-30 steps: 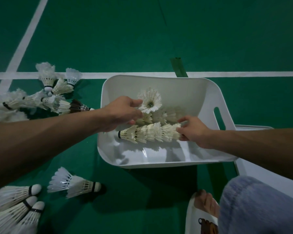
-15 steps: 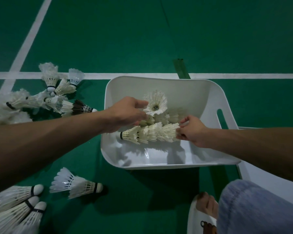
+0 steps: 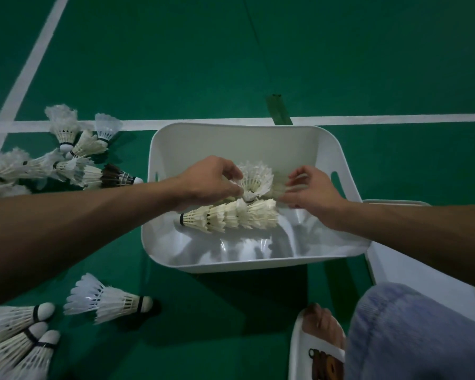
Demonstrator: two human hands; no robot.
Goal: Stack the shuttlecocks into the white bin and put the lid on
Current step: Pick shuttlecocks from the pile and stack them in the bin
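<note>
Pinching one shuttlecock (image 3: 255,178) near its cork, the left hand (image 3: 211,182) holds it inside the white bin (image 3: 231,141); the right hand (image 3: 310,193) is blurred, its grip indeterminate. Just below lies the nested row (image 3: 228,218), axis left–right, cork nearer the left hand.

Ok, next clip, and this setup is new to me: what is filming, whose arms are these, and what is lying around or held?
No machine here: a person wears a head camera looking down at their bare hands. On the green court floor stands a white plastic bin holding a nested row of white feather shuttlecocks. The left hand pinches a single white feather shuttlecock behind that row. The right hand reaches in beside it; its fingers are blurred, so its grip is unclear. Loose shuttlecocks lie on the floor at left; a flat white lid lies right of the bin.
</note>
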